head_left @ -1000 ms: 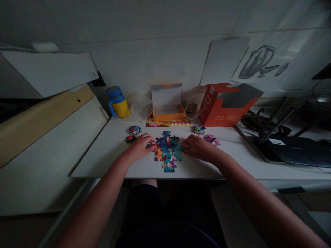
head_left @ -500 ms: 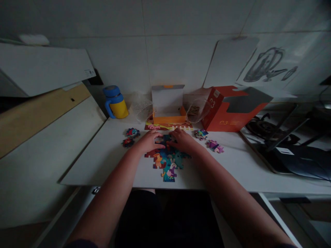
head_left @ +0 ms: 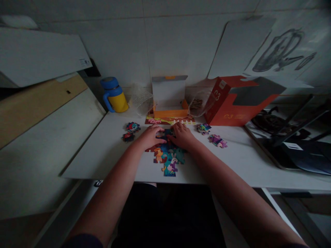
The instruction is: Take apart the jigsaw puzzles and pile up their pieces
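A partly joined jigsaw puzzle lies flat on the white table, showing a rabbit and an orange animal on a dark teal ground. My left hand rests at its upper left side, thumb and fingers bent around pieces there. From the upper right my right hand grips the same top section, its fingers curled and its thumb pointing inward. The fingers partly hide the pieces between them. Loose puzzle pieces lie in small piles: a red and teal pile, a dark red pile, a green-blue pile and a purple pile.
Behind the puzzle stand an open orange box on a printed picture sheet, clear plastic bags, a blue and yellow mug and a large red box. A black stove sits at right.
The camera view has tilted slightly, so the scene sits a little higher. Both hands stay at the puzzle's top section, with only small finger shifts.
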`<state>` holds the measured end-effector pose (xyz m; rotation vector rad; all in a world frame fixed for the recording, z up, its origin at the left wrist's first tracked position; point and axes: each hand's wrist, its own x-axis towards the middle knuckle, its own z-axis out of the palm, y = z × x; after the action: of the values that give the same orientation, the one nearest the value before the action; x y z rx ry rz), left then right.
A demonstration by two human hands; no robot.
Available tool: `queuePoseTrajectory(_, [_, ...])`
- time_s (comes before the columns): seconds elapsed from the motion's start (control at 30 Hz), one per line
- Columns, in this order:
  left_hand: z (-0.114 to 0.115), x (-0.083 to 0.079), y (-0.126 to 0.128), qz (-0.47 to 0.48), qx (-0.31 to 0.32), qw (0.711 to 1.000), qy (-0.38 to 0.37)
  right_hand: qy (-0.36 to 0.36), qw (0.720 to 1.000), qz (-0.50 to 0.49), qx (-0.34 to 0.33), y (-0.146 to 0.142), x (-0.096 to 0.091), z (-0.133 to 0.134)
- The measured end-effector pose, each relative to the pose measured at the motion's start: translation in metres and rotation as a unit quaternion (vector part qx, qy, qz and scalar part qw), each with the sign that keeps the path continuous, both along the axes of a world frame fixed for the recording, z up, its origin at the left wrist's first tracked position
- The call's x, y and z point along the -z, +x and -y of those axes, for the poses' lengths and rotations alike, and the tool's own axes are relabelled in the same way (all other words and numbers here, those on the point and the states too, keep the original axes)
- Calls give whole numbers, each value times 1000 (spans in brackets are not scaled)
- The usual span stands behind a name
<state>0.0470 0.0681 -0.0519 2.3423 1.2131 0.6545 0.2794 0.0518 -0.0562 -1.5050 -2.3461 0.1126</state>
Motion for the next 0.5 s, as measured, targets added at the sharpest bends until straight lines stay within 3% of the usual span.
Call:
queuePoseTrajectory(0.23, [7,-3,4,21,-6,1000,1,37,995,-50,76,-12,7,-2])
queuePoseTrajectory(0.5, [9,1,5,14,-28,999,16,-48,980,-195,-15,-2,-7,6])
